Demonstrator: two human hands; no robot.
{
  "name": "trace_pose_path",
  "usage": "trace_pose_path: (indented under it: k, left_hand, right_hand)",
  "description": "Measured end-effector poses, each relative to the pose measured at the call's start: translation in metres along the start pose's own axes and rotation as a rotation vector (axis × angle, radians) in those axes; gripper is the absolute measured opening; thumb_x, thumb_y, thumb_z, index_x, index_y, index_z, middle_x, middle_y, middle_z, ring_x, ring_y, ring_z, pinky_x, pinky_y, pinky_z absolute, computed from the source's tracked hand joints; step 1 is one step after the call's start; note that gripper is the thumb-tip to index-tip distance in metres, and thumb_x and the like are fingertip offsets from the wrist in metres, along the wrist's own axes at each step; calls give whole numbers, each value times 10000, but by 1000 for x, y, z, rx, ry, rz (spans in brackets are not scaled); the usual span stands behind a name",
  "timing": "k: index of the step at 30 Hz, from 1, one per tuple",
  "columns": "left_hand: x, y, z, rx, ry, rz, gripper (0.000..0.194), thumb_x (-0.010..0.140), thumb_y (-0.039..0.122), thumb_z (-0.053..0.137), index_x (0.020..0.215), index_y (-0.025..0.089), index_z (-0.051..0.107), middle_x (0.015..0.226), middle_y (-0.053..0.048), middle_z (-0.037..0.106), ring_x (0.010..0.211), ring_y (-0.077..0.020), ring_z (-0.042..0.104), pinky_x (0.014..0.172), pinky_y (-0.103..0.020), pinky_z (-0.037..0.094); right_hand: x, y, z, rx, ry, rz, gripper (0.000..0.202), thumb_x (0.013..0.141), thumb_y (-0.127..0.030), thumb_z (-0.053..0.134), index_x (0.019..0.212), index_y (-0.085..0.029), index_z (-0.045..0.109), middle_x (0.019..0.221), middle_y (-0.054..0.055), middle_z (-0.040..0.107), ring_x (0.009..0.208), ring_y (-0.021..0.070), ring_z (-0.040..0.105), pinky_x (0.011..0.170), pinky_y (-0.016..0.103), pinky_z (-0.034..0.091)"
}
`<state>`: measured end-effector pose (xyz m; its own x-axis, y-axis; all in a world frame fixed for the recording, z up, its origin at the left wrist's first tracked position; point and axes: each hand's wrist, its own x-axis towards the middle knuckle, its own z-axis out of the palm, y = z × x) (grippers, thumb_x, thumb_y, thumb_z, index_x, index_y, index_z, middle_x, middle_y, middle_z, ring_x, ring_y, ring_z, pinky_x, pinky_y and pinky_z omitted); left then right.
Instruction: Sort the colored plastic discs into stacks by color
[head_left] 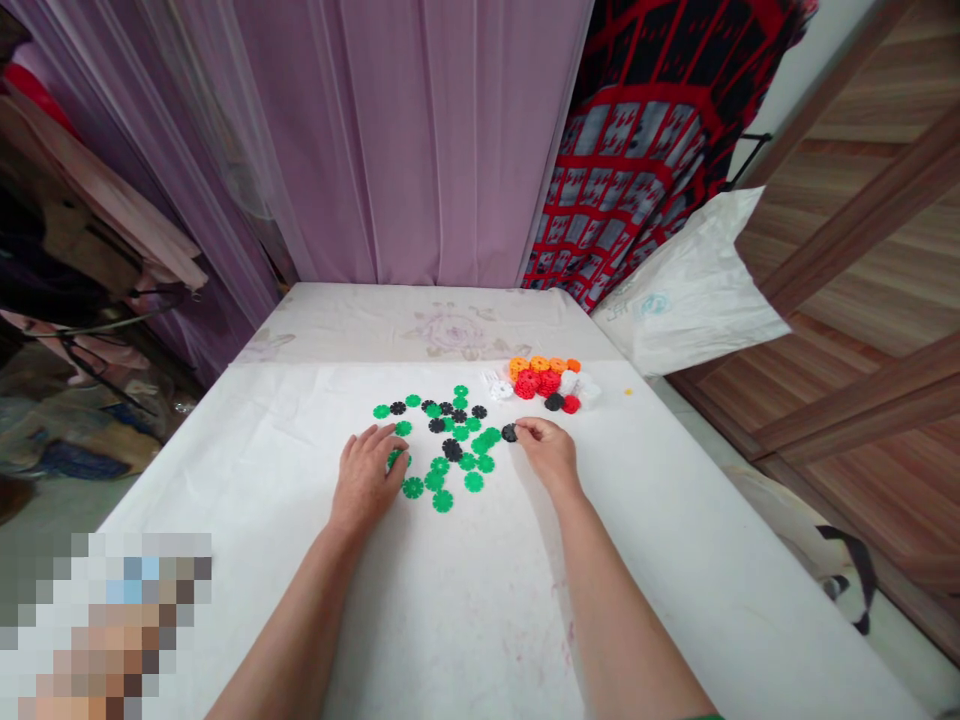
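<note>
Several green notched plastic discs (pixel 443 500) and black notched discs (pixel 452 450) lie scattered and partly overlapping on the white-covered table. My right hand (pixel 551 455) pinches a black disc (pixel 510 432) between thumb and fingertips, just right of the green ones. At the left edge of the scatter, my left hand (pixel 369 474) rests with its fingers curved and apart, over a green disc (pixel 395 458) that it partly hides. Beyond my right hand sit stacked discs sorted by colour: orange (pixel 539 366), red (pixel 526 384), white (pixel 500 390) and black (pixel 554 402).
A white plastic bag (pixel 682 290) stands at the table's back right corner. A purple curtain (pixel 420 140) hangs behind the table (pixel 465 610), and a wooden door (pixel 862 250) is to the right. Clothes (pixel 97 200) hang at the left. A blurred patch covers the lower left corner.
</note>
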<state>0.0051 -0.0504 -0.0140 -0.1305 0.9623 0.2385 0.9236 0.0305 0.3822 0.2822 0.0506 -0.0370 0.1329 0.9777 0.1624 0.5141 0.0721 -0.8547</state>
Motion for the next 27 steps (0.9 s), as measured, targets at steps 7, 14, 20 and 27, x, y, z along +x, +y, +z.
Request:
trace_pose_path:
  k: [7, 14, 20, 27]
  left_hand:
    - [0, 0, -2, 7, -1, 6, 228, 918, 315, 497, 987, 263, 708, 1364, -73, 660, 1351, -335, 518, 1128, -594, 362]
    - [0, -4, 2, 0, 16, 20, 232, 923, 321, 491, 988, 265, 707, 1359, -74, 662, 1344, -331, 526, 1126, -599, 360]
    - [0, -6, 4, 6, 21, 24, 236, 925, 328, 495, 1000, 268, 711, 1365, -70, 659, 1348, -325, 522, 1128, -595, 360]
    - [1, -4, 3, 13, 21, 22, 236, 919, 323, 501, 994, 266, 717, 1354, -75, 666, 1343, -328, 527, 1122, -592, 368]
  right_hand:
    - [-5, -1, -6, -229, 40, -153, 281, 798, -407, 576, 908, -236, 770, 966, 59, 726, 774, 198, 667, 788, 345, 532]
    - [-11, -2, -11, -432, -29, -311, 265, 753, -344, 709, 996, -256, 767, 1116, 59, 711, 1039, 254, 638, 951, 393, 476]
    - [-12, -7, -12, -448, -47, -282, 212, 789, -300, 692, 982, -273, 774, 1105, 47, 709, 1028, 236, 631, 931, 375, 461]
    - [-13, -8, -10, -427, -34, -285, 192, 806, -319, 688, 975, -285, 771, 1081, 34, 711, 1011, 232, 625, 918, 372, 449]
